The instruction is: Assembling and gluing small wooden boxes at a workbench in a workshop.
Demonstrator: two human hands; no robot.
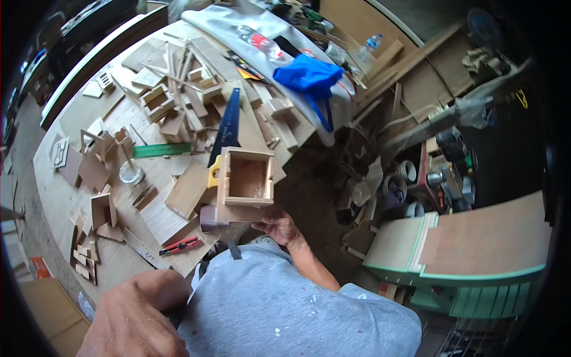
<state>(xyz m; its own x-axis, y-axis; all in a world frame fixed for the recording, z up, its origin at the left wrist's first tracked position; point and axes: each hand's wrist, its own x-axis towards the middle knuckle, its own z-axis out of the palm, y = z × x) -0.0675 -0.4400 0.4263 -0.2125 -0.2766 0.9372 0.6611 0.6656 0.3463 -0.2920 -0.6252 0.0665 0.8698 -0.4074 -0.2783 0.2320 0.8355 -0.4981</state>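
Observation:
My right hand (278, 228) grips a small open-topped wooden box (248, 201) from below, at the table's near right edge. The fingers curl under the box's base; part of them is hidden. My left hand (131, 318) is raised close in the lower left, its back showing and its fingers out of sight. A handsaw (228, 128) with a blue blade and yellow handle lies just beyond the box. Left of the box, a red utility knife (180, 246) rests on the table. A white glue cup (131, 173) with a stick in it stands farther left.
Wooden offcuts and small box pieces (157, 101) cover much of the plywood table (53, 160). A green strip (162, 150) lies among them. At the far side are a blue bag (309, 76) and plastic bottle (260, 41). A curved green-edged wooden piece (476, 238) stands right.

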